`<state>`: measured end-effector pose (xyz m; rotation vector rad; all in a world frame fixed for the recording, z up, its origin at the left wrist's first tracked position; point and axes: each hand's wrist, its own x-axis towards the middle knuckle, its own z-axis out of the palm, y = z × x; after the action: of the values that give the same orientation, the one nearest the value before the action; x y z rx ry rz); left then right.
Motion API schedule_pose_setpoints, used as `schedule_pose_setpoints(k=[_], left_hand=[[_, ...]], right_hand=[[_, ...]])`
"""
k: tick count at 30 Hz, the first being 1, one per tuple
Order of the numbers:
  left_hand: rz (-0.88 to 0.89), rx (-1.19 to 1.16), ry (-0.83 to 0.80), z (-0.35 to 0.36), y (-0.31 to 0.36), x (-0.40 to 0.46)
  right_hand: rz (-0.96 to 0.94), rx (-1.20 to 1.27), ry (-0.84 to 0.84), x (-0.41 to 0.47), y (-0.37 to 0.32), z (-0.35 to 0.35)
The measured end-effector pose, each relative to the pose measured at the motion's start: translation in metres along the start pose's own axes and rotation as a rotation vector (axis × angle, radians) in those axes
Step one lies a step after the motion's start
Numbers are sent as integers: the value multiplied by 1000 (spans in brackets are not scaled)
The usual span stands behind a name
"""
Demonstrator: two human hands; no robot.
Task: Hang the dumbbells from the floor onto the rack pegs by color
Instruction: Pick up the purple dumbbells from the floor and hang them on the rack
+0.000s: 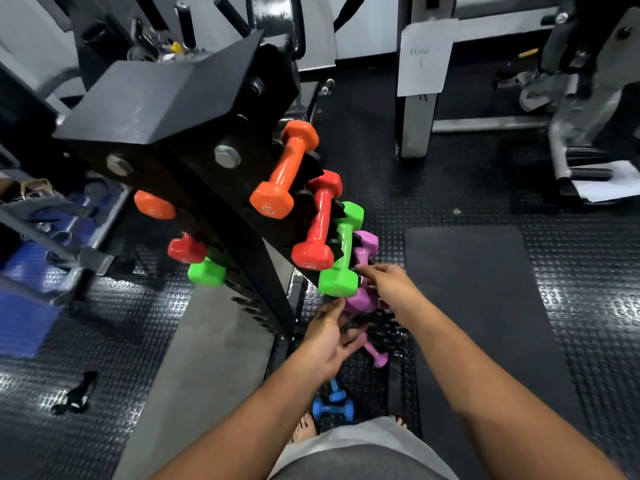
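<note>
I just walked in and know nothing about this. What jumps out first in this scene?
The bright dumbbells on the tall black metal rack left of centre: orange dumbbell on top, then red dumbbell, green dumbbell and purple dumbbell lowest. Just below, the right hand reaches to the purple one, the left hand open beneath. Small blue dumbbells lie on the studded black floor by the person's feet.
</note>
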<state>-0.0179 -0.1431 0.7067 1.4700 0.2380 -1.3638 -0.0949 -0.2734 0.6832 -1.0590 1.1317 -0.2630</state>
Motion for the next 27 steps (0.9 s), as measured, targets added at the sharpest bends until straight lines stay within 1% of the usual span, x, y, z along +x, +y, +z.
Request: schedule_pose_setpoints(k=[6,13,17,20,23,27], left_hand=[[12,23,-18,-6,-4,-3],[12,57,1,3,0,0],[-23,151,-5,-2,16,9],[-13,203,-34,-9,18,16],[5,211,-39,-15,15,20],[12,221,-49,-20,14,22]], right_hand=[[17,104,28,-20,4,-8],[19,29,22,-36,4,-19],[11,-55,-16,-41,0,-20],[-6,-131,-37,-45,-2,-19],[-14,-183,-30,-48,0,-16],[-24,-192,-11,-50,8,-10]])
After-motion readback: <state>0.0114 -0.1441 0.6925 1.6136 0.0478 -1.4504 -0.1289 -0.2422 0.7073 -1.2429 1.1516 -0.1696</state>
